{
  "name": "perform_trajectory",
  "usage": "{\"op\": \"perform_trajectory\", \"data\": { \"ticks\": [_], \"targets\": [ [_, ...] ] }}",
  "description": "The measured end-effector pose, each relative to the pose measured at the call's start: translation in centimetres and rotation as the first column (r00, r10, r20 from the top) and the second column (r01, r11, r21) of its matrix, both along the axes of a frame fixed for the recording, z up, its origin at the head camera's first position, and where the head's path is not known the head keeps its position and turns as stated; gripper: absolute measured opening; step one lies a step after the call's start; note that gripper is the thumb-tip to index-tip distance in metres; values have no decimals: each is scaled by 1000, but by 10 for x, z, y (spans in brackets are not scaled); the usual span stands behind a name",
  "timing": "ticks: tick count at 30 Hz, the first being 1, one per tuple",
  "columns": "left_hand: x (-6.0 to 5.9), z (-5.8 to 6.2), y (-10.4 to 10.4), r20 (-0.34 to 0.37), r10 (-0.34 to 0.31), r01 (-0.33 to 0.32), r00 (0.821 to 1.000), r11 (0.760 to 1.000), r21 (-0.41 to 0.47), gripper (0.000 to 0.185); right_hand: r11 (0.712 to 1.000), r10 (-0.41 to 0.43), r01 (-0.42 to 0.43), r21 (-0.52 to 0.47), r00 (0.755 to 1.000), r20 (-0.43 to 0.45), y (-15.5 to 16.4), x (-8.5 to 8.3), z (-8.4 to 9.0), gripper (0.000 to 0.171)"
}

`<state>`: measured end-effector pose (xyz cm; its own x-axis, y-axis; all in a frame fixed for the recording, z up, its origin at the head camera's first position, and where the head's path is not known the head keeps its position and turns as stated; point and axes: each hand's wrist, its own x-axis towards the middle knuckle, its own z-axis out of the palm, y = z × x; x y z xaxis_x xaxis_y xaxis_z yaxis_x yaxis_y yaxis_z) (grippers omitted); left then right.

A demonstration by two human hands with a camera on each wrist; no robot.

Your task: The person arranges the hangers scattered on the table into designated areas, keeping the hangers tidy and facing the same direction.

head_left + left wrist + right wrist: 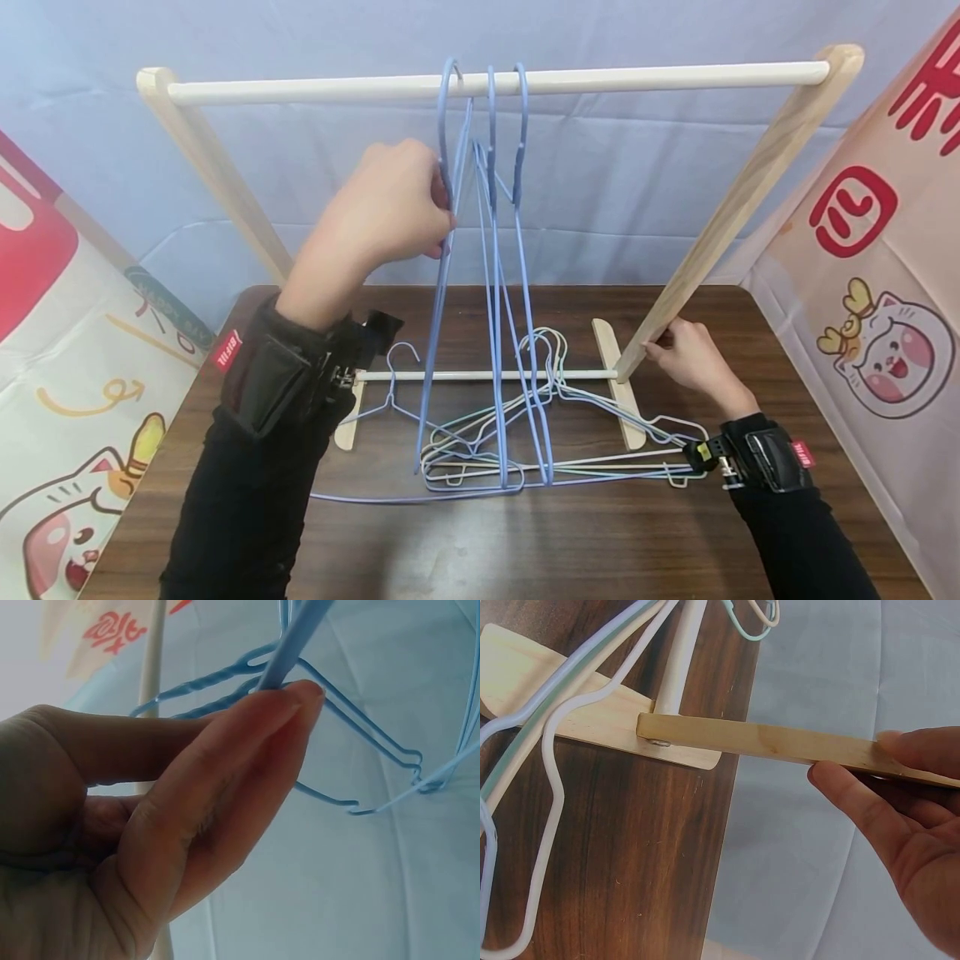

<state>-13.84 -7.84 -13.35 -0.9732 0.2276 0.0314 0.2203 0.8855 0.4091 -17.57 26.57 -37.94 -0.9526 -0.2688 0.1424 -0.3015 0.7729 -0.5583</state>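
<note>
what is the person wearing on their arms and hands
Both arms are in long black sleeves. Each wrist carries a black strap with a small red tag and a little camera mount: left wrist strap, right wrist strap. The left hand and right hand are bare, no gloves.

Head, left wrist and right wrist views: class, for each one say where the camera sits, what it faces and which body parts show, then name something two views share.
Head: worn on the head, facing forward and down at the rack, the table, both hands and sleeves.
Left wrist: under the left hand, facing up at the blue hanger it pinches.
Right wrist: beside the right hand, facing the wooden leg it grips.
Shared: head and right wrist show the leg; head and left wrist, the hanger.
</note>
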Motion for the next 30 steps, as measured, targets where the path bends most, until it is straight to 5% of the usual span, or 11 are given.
{"op": "perform_trajectory", "data": {
  "ticks": [10,30],
  "targets": [
    [-8,2,5,51,-4,2,999,999,37,9,1000,1,-1,-4,1000,3,-1,-1,-1,19],
    [-16,-11,10,116,10,-22,993,994,105,7,1000,11,-11,-10,1000,4,-2,0,2,19]
  ]
}}
